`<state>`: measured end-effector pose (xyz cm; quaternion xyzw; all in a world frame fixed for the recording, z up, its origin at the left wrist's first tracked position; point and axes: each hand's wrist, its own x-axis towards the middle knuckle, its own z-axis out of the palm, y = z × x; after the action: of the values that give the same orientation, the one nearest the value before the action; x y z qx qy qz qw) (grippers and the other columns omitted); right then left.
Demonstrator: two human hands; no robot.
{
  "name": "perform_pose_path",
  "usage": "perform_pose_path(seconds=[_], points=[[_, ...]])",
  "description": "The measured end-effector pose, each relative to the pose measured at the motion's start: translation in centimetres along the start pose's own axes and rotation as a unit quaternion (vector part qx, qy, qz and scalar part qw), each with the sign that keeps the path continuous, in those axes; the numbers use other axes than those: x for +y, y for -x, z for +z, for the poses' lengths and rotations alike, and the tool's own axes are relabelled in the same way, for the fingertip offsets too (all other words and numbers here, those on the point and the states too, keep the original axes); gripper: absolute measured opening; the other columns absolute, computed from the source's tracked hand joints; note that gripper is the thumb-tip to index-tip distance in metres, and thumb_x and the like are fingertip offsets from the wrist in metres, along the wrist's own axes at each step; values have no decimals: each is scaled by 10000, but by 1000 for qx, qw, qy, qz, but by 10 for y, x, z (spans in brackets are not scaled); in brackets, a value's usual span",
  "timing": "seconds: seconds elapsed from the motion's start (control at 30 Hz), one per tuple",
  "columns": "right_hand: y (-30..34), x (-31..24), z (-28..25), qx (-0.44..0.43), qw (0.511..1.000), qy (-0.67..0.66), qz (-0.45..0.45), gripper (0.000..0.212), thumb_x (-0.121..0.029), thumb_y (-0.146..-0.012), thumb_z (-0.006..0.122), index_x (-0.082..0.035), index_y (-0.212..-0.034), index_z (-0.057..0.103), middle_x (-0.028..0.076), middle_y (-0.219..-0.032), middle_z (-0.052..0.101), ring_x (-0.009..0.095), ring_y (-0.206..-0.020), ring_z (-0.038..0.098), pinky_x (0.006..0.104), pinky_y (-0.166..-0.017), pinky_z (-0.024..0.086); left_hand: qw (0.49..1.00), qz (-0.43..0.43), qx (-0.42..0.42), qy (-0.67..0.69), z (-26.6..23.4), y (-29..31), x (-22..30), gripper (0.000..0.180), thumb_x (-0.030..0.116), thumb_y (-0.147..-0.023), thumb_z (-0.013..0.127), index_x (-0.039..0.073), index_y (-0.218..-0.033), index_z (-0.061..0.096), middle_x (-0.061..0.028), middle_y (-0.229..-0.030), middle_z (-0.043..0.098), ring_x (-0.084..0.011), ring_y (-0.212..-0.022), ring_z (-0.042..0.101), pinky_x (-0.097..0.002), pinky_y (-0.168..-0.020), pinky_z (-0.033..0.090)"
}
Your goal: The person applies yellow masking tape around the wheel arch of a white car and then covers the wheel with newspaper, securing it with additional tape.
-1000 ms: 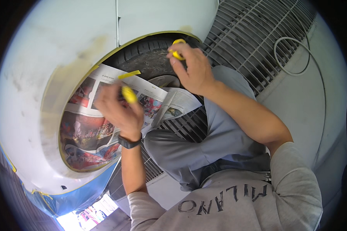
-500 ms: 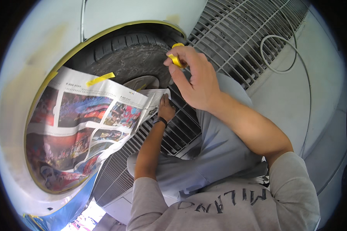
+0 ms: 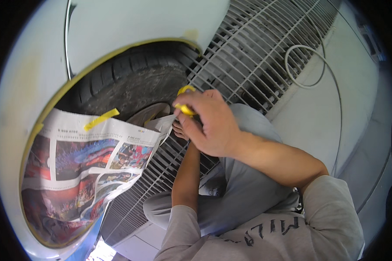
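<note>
A printed newspaper sheet (image 3: 80,158) covers the lower part of the wheel arch and hangs loosely in front of the tire (image 3: 130,80). A short strip of yellow masking tape (image 3: 101,119) sticks to its upper edge. My right hand (image 3: 213,126) pinches a roll of yellow masking tape (image 3: 187,109) close to the sheet's right corner. Partly hidden behind it, my left hand (image 3: 179,130) grips that corner with bent fingers. Yellow tape also lines the arch edge. Whether tape from the roll touches the paper, I cannot tell.
The pale car body (image 3: 135,19) curves around the wheel at left and top. A metal floor grate (image 3: 248,52) runs beneath and beyond my hands. A looped hose (image 3: 287,65) lies across the grate and the floor on the right. My bent knees are close below my hands.
My right hand has come down and left with the tape roll, reaching the newspaper's right corner and overlapping my left hand. The view has shifted slightly.
</note>
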<state>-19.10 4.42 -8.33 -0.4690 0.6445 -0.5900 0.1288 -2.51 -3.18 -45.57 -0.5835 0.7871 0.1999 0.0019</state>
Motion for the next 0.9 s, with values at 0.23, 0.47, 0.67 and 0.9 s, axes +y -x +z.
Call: perform_pose_path(seconds=[0.23, 0.47, 0.67, 0.9], points=[[8, -44, -36, -47, 991, 112, 48, 191, -125, -939, 664, -92, -1123, 623, 55, -943, 736, 236, -852, 703, 456, -958, 398, 973, 150, -158, 73, -87, 28, 3, 416, 234, -944, 644, 11, -1289, 579, -222, -1300, 614, -405, -1200, 568, -533, -1023, 439], [46, -117, -77, -86, 967, 156, 182, 187, -178, -927, 648, -121, -1104, 638, 77, -868, 723, 266, -851, 707, 457, -967, 429, 904, 195, -362, -113, -313, 177, 10, 366, 155, -943, 637, 40, -1286, 687, -203, -1219, 717, -397, -1091, 676, -481, -951, 548], [124, -214, -93, -135, 938, 211, 238, 269, -126, -890, 663, -119, -1158, 646, 85, -836, 691, 290, -813, 689, 469, -944, 456, 860, 166, -462, -143, -501, 255, 67, 407, 167, -950, 610, 63, -1340, 664, -199, -1248, 720, -384, -1140, 684, -471, -972, 550], [188, -328, -167, -136, 851, 360, 358, 395, -236, -952, 607, -203, -1341, 660, 105, -911, 749, 302, -843, 713, 484, -934, 448, 813, 376, -445, 17, -574, 260, 116, 394, 186, -934, 664, 66, -1309, 674, -203, -1234, 718, -389, -1169, 674, -455, -993, 538]])
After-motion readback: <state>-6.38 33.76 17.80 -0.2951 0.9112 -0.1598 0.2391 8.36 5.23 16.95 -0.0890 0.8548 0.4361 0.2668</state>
